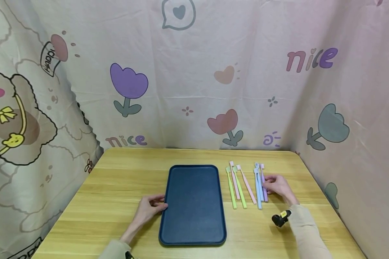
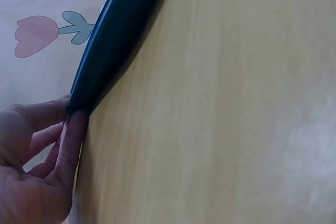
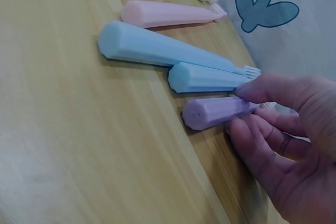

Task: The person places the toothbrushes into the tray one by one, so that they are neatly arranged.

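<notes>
The step in hand looks to be taking hold of one brush while the tray is kept steady. The right hand (image 1: 280,186) pinches the slim purple plastic toothbrush (image 3: 215,113) between thumb and forefinger, around its handle, while the left hand (image 1: 147,209) has thumb and fingers clamped on the left rim of the dark blue rectangular tray (image 1: 192,205). The next move probably calls for a clean lift — straight up, so that the two pale blue toothbrushes (image 1: 257,189) just left of the purple one are not nudged. The purple toothbrush lies at the right end of the row, on the light wood-grained table (image 1: 133,176), to the right of the tray; its faceted handle points to the near side and its head to the far side. Farther left, two lime-green toothbrushes (image 1: 240,188) and two pink toothbrushes (image 1: 247,185) lie loosely fanned — nearer the tray, which holds nothing.
</notes>
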`<state>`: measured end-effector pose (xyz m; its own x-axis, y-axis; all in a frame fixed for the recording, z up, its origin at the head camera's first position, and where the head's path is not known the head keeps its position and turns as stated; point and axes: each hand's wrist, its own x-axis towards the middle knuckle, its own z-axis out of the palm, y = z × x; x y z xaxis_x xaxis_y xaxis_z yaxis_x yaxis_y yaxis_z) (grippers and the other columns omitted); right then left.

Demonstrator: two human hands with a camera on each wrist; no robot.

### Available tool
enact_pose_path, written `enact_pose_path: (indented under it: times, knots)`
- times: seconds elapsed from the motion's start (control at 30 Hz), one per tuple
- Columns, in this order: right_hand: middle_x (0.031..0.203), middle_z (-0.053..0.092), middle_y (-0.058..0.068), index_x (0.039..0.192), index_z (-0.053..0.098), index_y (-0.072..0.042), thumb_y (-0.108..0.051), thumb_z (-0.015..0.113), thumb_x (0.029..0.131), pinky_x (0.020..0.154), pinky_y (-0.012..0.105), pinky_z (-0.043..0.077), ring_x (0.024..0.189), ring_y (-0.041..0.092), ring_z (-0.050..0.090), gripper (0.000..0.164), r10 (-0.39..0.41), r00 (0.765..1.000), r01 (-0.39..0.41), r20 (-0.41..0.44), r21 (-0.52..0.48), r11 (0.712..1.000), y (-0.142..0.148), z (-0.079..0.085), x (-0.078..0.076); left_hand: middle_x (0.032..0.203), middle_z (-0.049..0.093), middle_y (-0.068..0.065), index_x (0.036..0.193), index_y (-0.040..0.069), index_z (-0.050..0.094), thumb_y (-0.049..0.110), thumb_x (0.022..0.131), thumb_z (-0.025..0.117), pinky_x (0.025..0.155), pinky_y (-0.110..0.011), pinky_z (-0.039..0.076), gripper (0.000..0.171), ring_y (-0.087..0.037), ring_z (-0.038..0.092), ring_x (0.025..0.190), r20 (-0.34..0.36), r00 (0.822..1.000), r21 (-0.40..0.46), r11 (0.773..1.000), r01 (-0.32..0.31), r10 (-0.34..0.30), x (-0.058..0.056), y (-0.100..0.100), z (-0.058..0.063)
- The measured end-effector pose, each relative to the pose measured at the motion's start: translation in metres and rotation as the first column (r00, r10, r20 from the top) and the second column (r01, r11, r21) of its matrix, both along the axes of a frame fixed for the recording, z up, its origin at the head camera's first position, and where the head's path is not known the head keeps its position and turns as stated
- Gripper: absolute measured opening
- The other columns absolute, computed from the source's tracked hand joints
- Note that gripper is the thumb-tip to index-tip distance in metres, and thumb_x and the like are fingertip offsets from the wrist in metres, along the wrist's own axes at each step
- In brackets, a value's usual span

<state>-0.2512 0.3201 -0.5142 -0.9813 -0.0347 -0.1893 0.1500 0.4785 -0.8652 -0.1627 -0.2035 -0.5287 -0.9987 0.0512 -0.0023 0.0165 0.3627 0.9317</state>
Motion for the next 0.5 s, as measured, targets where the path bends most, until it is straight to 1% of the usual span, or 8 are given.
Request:
enact_pose_path:
  times: [0.17, 0.27, 0.33, 0.4, 0.5]
  knots:
    - [0.091, 0.066, 0.015, 0.124, 0.052, 0.021, -0.004, 0.07, 0.087, 0.057, 0.024, 0.058, 0.065, 0.012, 0.062, 0.048, -0.033, 0.999, 0.033, 0.006, 0.068, 0.997, -0.0038, 0.0004, -0.0013, 0.109, 0.074, -0.024, 0.122, -0.009, 0.067, 0.008, 0.083, 0.081, 0.067, -0.017, 0.055, 0.045, -0.007, 0.069, 0.077, -0.009, 1.0, -0.02, 1.0, 0.0, 0.0, -0.0004, -0.0006, -0.0003]
    - [0.088, 0.066, 0.013, 0.118, 0.056, 0.018, -0.005, 0.071, 0.085, 0.054, 0.025, 0.056, 0.063, 0.011, 0.061, 0.043, -0.072, 0.997, 0.072, -0.001, 0.126, 0.989, -0.0068, -0.0003, -0.0019, 0.109, 0.073, -0.024, 0.122, -0.009, 0.068, 0.008, 0.083, 0.081, 0.067, -0.017, 0.056, 0.045, -0.006, 0.069, 0.076, -0.012, 1.0, -0.03, 1.0, 0.002, -0.002, -0.0012, -0.0008, -0.0009]
    - [0.085, 0.066, 0.011, 0.114, 0.058, 0.016, -0.006, 0.072, 0.084, 0.053, 0.025, 0.056, 0.061, 0.011, 0.06, 0.04, -0.082, 0.997, 0.083, -0.014, 0.16, 0.984, -0.0084, -0.0009, -0.0022, 0.109, 0.073, -0.025, 0.123, -0.009, 0.067, 0.008, 0.083, 0.081, 0.067, -0.017, 0.056, 0.045, -0.006, 0.068, 0.076, -0.01, 1.0, -0.029, 1.0, 0.005, -0.005, -0.0011, -0.0008, -0.0008]
    - [0.083, 0.066, 0.009, 0.111, 0.059, 0.014, -0.007, 0.072, 0.083, 0.052, 0.025, 0.055, 0.06, 0.01, 0.06, 0.037, -0.087, 0.996, 0.091, -0.031, 0.192, 0.977, -0.009, -0.0019, -0.0027, 0.109, 0.073, -0.025, 0.123, -0.009, 0.067, 0.008, 0.084, 0.081, 0.067, -0.017, 0.056, 0.045, -0.006, 0.068, 0.077, -0.006, 1.0, -0.021, 1.0, 0.008, -0.008, -0.0007, -0.0006, -0.0006]
    - [0.083, 0.066, 0.01, 0.11, 0.06, 0.013, -0.009, 0.072, 0.082, 0.052, 0.024, 0.054, 0.059, 0.01, 0.059, 0.037, -0.074, 0.996, 0.086, -0.057, 0.242, 0.966, -0.0091, -0.0015, -0.0031, 0.11, 0.073, -0.025, 0.123, -0.009, 0.067, 0.008, 0.084, 0.081, 0.066, -0.017, 0.056, 0.046, -0.006, 0.068, 0.077, 0.0, 1.0, -0.014, 1.0, 0.005, -0.005, -0.0002, 0.0, -0.0003]
